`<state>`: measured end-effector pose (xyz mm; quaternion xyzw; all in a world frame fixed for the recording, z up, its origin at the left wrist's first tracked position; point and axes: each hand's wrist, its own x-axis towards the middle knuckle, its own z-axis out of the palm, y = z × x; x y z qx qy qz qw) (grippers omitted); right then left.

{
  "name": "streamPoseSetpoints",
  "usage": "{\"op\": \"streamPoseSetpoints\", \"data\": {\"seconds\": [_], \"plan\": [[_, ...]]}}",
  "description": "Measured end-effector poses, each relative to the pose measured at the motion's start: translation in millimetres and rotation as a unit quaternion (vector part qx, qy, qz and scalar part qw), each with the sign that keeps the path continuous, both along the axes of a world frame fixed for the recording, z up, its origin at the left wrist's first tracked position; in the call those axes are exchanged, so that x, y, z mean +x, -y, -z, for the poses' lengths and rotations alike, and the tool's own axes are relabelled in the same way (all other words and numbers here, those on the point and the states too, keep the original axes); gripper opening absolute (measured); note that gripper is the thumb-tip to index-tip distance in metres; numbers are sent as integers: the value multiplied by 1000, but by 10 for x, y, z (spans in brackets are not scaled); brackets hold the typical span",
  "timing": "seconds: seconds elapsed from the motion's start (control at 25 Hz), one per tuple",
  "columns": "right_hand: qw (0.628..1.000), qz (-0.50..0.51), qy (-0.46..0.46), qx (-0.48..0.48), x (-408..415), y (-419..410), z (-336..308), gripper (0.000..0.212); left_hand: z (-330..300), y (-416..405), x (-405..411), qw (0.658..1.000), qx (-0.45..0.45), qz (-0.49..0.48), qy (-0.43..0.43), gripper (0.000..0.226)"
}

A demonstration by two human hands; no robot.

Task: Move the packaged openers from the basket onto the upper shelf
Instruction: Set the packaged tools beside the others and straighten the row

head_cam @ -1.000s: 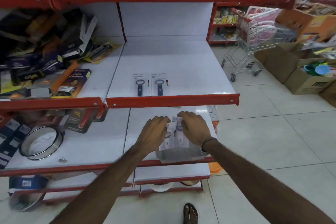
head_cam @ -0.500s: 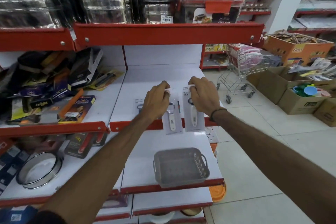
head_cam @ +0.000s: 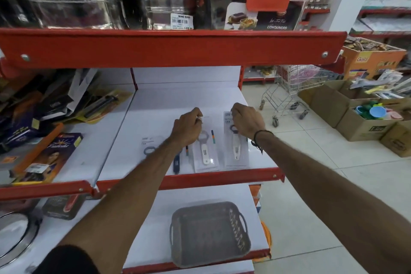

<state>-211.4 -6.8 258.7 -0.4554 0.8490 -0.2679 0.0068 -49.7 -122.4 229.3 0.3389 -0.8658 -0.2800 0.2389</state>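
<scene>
Hands up on shelf (head_cam: 178, 100): left hand (head_cam: 186, 128) pinches top of white opener pack (head_cam: 205, 151), right hand (head_cam: 246, 121) pinches a 2nd pack (head_cam: 236, 149) just beside it. Blue opener (head_cam: 176, 162) under left wrist. Basket (head_cam: 209, 232) below both arms, looks empty.

Left forearm (head_cam: 142, 176) hides two blue openers (head_cam: 176, 162) (partly).

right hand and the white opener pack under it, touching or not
Touching: in the head view the right hand pinches the top edge of the white opener pack lying on the upper shelf.
</scene>
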Motion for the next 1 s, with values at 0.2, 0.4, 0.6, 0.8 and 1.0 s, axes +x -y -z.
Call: {"op": "streamPoseSetpoints", "data": {"seconds": [0.2, 0.4, 0.6, 0.8, 1.0], "plan": [[998, -30, -34, 51, 89, 24, 261, 28, 201, 92, 25, 985, -67, 33, 156, 27], [986, -85, -84, 120, 318, -2, 222, 60, -26, 240, 671, 980, -57, 62, 178, 50], [944, -233, 46, 228, 866, 75, 87, 88, -346, 329, 1356, 923, 12, 48, 381, 80], [920, -260, -18, 293, 1121, 136, 107, 78, -209, 285, 1520, 917, 31, 66, 393, 85], [917, -266, -34, 296, 1172, 237, 128, 78, -206, 283, 1552, 929, 56, 79, 357, 81]]}}
